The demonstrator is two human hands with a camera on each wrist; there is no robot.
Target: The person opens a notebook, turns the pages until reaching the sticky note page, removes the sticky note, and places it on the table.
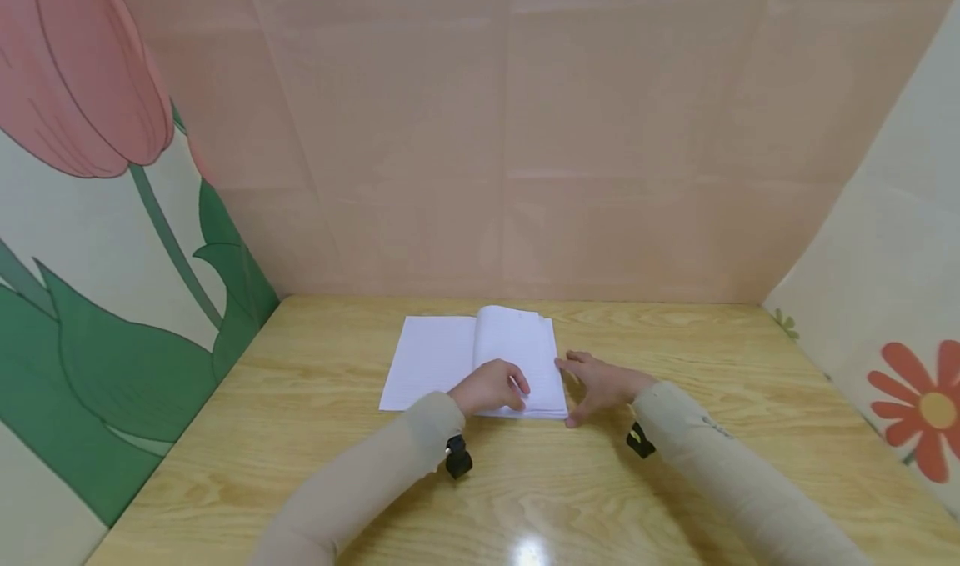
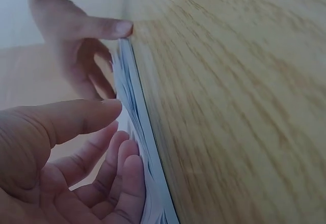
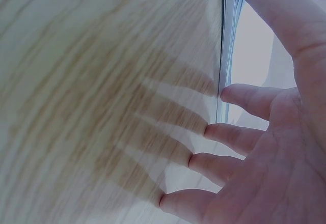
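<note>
An open notebook (image 1: 431, 358) with white, faintly ruled pages lies on the wooden table. Its right-hand pages (image 1: 510, 337) bulge up near the spine. My left hand (image 1: 491, 387) rests over the lower part of those pages, its fingers loosely bent; in the left wrist view the thumb and fingers stand apart beside the page edges (image 2: 135, 96). My right hand (image 1: 600, 380) is at the notebook's right edge, fingers spread. Seen from the right wrist, its thumb and index fingertip meet or nearly meet that edge (image 3: 232, 46), and the other fingertips reach down to the table.
The light wood-grain table (image 1: 300, 466) surrounds the notebook. Behind it rises a plain pinkish backdrop (image 1: 510, 132). A tulip-printed panel (image 1: 97, 74) stands at the left, and a flower-printed one (image 1: 885, 241) at the right. Each wrist wears a black device (image 1: 457, 459).
</note>
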